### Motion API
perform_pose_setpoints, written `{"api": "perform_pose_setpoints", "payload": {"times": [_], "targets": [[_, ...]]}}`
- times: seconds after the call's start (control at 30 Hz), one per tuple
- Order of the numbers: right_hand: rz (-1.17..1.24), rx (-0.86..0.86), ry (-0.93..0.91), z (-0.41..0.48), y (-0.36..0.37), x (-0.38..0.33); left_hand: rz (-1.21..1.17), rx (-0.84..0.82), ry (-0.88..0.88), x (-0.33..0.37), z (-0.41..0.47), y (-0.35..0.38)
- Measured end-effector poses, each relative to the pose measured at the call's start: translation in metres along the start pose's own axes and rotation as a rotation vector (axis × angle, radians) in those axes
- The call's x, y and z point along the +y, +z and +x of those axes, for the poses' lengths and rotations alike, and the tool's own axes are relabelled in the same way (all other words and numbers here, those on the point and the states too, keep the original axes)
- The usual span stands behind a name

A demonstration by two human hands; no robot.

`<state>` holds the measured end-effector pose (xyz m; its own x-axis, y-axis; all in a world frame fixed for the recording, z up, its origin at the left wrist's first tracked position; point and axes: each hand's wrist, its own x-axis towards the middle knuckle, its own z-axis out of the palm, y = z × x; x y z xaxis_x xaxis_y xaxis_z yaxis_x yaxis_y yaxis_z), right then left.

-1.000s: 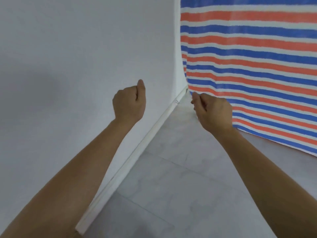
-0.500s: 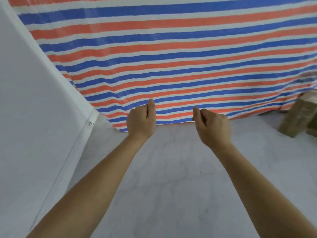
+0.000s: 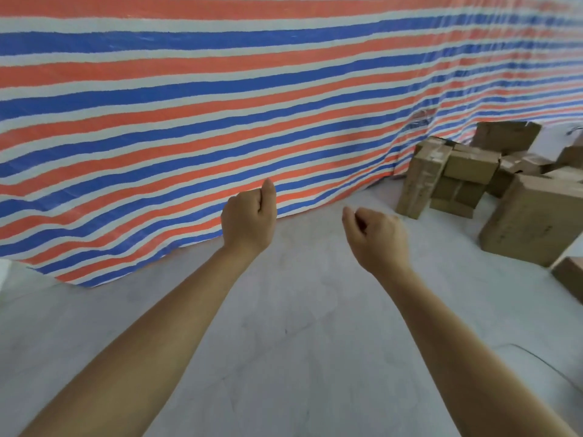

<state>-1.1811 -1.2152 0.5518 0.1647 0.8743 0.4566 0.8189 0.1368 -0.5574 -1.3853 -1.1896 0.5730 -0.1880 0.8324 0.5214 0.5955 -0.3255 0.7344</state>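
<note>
Striped in orange, blue and white, the tarp (image 3: 284, 105) hung like a curtain along the far edge of the floor (image 3: 299, 310), its hem trailing on the pale tiles, probably to screen off whatever lay behind. The left hand (image 3: 247, 220) was raised before that hem with its fingers curled into a fist and the thumb laid up along them, gripping nothing. The right hand (image 3: 377, 238) hovered beside it over bare floor, fingers likewise curled in and empty. Cardboard boxes (image 3: 457, 181) were heaped at the floor's right edge against the tarp, seemingly pushed aside to keep the middle free.
</note>
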Motion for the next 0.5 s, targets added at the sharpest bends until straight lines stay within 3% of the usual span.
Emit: {"api": "perform_pose_setpoints", "payload": {"times": [0.2, 0.4, 0.5], "targets": [[-0.172, 0.174, 0.095, 0.092, -0.013, 0.064, -0.157, -0.157, 0.150, 0.015, 0.095, 0.123], [-0.304, 0.342, 0.300, 0.138, -0.064, 0.173, -0.294, -0.248, 0.338, 0.079, 0.131, 0.262], [-0.329, 0.434, 0.417, 0.150, -0.087, 0.233, -0.373, -0.445, 0.300, 0.108, 0.137, 0.339]]}}
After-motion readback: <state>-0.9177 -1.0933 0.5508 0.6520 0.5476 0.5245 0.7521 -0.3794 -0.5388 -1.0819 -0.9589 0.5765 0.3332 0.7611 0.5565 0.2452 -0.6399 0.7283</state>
